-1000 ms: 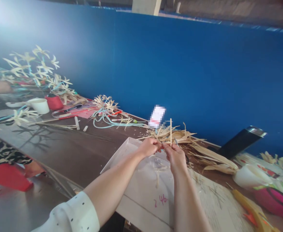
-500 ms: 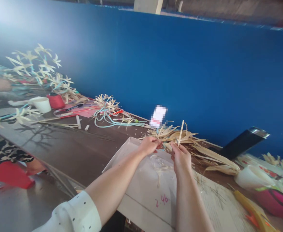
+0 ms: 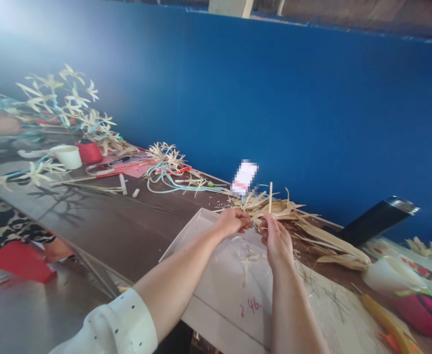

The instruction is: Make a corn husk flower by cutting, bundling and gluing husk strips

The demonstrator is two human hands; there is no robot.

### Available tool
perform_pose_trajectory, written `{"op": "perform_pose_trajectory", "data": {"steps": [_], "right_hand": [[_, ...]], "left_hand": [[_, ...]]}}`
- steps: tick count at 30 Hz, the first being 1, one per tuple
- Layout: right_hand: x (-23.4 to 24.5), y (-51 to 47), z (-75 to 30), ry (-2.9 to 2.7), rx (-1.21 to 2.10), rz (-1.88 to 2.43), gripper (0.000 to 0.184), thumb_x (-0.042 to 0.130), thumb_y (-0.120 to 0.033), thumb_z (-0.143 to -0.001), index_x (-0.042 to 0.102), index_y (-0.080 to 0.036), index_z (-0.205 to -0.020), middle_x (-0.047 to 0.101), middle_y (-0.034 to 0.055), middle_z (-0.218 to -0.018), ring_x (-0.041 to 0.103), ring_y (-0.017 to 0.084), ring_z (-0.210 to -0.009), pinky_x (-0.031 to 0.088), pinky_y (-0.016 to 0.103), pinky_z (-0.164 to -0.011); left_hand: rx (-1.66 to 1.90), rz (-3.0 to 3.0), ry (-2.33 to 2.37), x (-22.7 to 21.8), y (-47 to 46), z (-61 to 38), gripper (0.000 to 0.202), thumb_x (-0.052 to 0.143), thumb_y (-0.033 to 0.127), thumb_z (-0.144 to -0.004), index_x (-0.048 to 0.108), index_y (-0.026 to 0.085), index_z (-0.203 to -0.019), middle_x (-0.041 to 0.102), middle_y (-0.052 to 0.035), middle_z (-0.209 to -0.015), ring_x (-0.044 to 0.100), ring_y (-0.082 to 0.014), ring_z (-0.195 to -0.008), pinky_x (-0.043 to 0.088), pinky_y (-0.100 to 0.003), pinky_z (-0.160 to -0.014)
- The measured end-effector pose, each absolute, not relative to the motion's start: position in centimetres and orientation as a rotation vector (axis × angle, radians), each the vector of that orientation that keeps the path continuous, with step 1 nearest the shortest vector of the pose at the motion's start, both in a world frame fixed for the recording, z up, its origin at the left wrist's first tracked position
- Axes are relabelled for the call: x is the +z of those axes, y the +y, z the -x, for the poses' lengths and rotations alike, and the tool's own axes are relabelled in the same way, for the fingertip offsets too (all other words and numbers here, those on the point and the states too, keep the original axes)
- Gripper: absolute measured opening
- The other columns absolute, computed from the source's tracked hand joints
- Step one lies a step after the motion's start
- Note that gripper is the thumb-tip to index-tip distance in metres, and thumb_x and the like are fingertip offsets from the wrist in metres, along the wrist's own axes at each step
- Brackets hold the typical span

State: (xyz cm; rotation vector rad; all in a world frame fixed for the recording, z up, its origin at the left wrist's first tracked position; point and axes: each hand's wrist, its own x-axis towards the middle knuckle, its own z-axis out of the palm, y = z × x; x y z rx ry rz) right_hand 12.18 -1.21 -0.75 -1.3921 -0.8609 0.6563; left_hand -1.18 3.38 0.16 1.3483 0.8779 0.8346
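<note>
Thin straw strip [image 3: 270,196] stands upright, base pinched tight in right hand [image 3: 277,241]. Left hand [image 3: 232,221] touches it, fingertips closed on the strip's lower end too. Both hands sit over the far edge of the white board [image 3: 208,275], with pink handwriting "2 46" [image 3: 250,307] on its near part. Husk pile [image 3: 304,223] just behind. White label [image 3: 244,177] further back, pixelated, unreadable. Black flask [image 3: 376,221] on the right.
</note>
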Motion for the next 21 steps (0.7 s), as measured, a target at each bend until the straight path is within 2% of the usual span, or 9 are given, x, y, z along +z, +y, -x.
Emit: {"op": "perform_pose_trajectory", "data": {"steps": [5, 9, 15, 21], "right_hand": [[-0.03, -1.63, -11.86, -0.831, 0.833, 1.268, 0.045, 0.066, -0.045, -0.064, 0.064, -0.018, -0.100, 0.049, -0.0051, -0.058, 0.030, 0.004, -0.040, 0.018, 0.017, -0.036], [-0.22, -1.78, -11.68, -1.003, 0.992, 1.281, 0.052, 0.066, -0.043, -0.065, 0.058, -0.021, -0.112, 0.054, -0.0036, -0.059, 0.035, 0.005, -0.040, 0.019, 0.017, -0.036], [-0.39, -1.85, -11.82, -1.131, 1.074, 1.318, 0.051, 0.063, -0.041, -0.068, 0.056, -0.020, -0.114, 0.057, -0.0021, -0.061, 0.033, 0.004, -0.038, 0.016, 0.017, -0.035], [0.08, -2.17, -11.45, -1.111, 1.116, 1.243, 0.051, 0.063, -0.042, -0.070, 0.054, -0.018, -0.115, 0.061, 0.0011, -0.065, 0.034, 0.004, -0.039, 0.016, 0.017, -0.036]], "left_hand": [[0.886, -1.253, 0.933, 0.26, 3.55, 1.25, 0.023, 0.062, 0.031, -0.070, 0.066, 0.011, -0.081, 0.066, -0.0067, -0.076, 0.059, -0.0114, -0.067, 0.050, -0.023, -0.059], [0.914, -1.273, 0.938, 0.07, 3.62, 1.38, 0.020, 0.060, 0.029, -0.071, 0.065, 0.011, -0.080, 0.066, -0.0063, -0.075, 0.059, -0.0111, -0.066, 0.050, -0.023, -0.060], [0.904, -1.417, 0.982, 0.03, 3.74, 1.49, 0.019, 0.057, 0.029, -0.072, 0.065, 0.012, -0.076, 0.063, -0.0041, -0.068, 0.057, -0.0104, -0.061, 0.049, -0.022, -0.057], [0.905, -1.404, 1.062, 0.24, 3.78, 1.72, 0.016, 0.056, 0.024, -0.070, 0.065, 0.013, -0.077, 0.064, -0.0038, -0.069, 0.058, -0.0110, -0.062, 0.048, -0.021, -0.055]]}}
